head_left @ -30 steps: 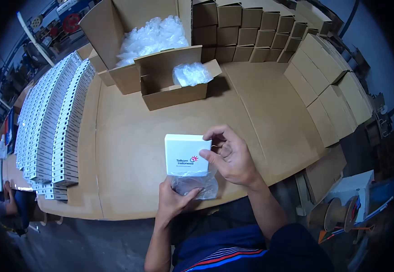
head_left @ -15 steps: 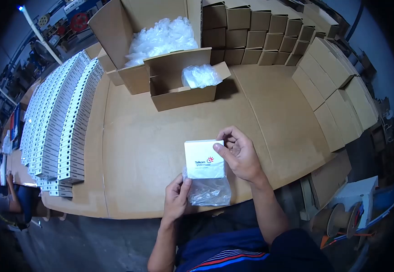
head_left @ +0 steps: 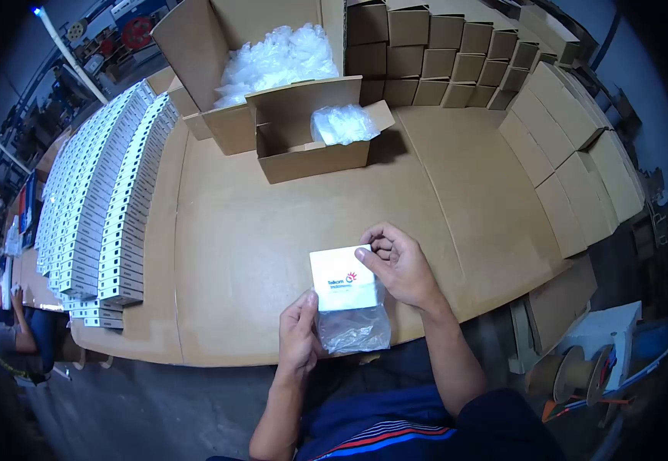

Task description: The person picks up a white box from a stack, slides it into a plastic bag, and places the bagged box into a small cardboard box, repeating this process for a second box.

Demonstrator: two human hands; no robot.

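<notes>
A white square box point(head_left: 342, 280) with "Telkom" and a red logo on it is held over the front of the table, its lower part at a clear plastic bag point(head_left: 354, 330). My right hand point(head_left: 397, 265) pinches the box at its upper right corner, thumb on the front face. At the lower left corner, my left hand point(head_left: 300, 332) has its thumb on the edge, fingers closed round the box and bag edge. How far the box sits inside the bag is hard to tell.
Stacked white boxes point(head_left: 88, 200) line the left. An open carton point(head_left: 315, 163) holds wrapped plastic; behind it, a larger carton point(head_left: 234, 131) is heaped with clear bags point(head_left: 280, 61). Brown boxes point(head_left: 445, 58) stand at the back, others point(head_left: 572, 154) right. A person point(head_left: 19, 330) is at far left.
The box has moved slightly down and left, and its tilt has changed a little. My right hand has followed it; my left thumb has shifted up toward the box's corner.
</notes>
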